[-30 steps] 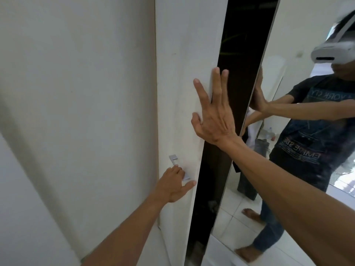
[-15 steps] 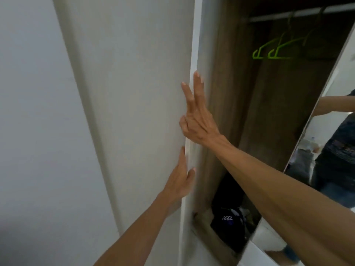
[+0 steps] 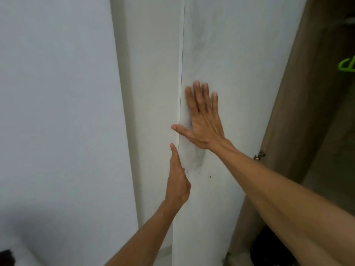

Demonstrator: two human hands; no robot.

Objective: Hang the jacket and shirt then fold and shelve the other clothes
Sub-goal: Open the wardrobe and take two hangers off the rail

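White wall, open wardrobe door: both hands flat against the door.
We note the right hand spread wide, palm on the door face. The left hand lies edge-on, fingers straight, at the door's left edge. Past the hinge, the wardrobe shows a green hanger high up and a dark bundle low down; which garment, we cannot tell.

Head camera faces forward; close against the wardrobe door.
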